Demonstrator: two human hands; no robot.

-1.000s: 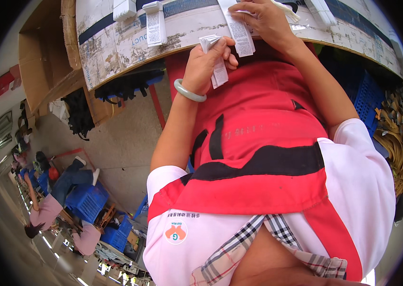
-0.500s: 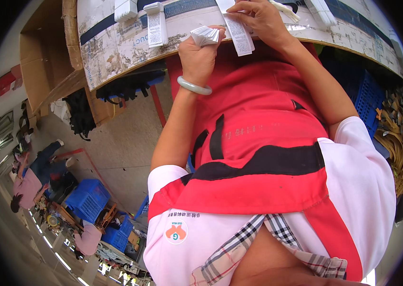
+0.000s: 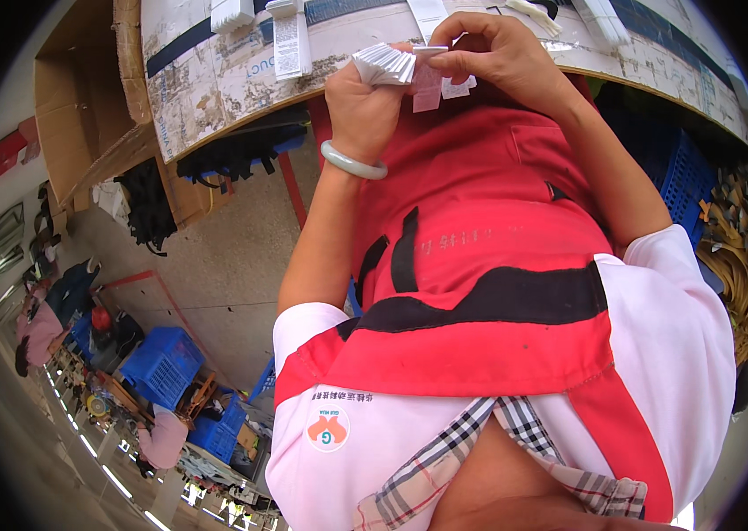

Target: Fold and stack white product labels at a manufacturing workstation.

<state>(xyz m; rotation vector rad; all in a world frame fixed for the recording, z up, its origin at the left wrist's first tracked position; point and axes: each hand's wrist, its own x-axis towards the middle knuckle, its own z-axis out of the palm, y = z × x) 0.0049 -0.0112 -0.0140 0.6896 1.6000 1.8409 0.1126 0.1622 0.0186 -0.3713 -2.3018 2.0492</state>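
A fanned stack of folded white labels [image 3: 383,65] is gripped in my left hand [image 3: 365,111], closed around it at the table's front edge. My right hand [image 3: 515,66] is closed, pinching a single white label [image 3: 429,50] between thumb and fingers beside the stack. The lower part of a thin printed strip [image 3: 427,96] hangs below the pinch, over the red apron [image 3: 480,168]. Another white label strip [image 3: 428,16] lies on the table behind my right fingers, partly hidden by them.
The worn table [image 3: 214,102] bears more white label bundles [image 3: 291,49], [image 3: 599,22] to both sides. An open cardboard box [image 3: 82,97] stands at the left. Blue crates [image 3: 161,365] and people are farther off. Tan strips [image 3: 741,257] hang at the right.
My right hand has come left and nearer, bringing a label up beside the stack. The strip in it now folds over and hangs lower. My left hand has barely shifted.
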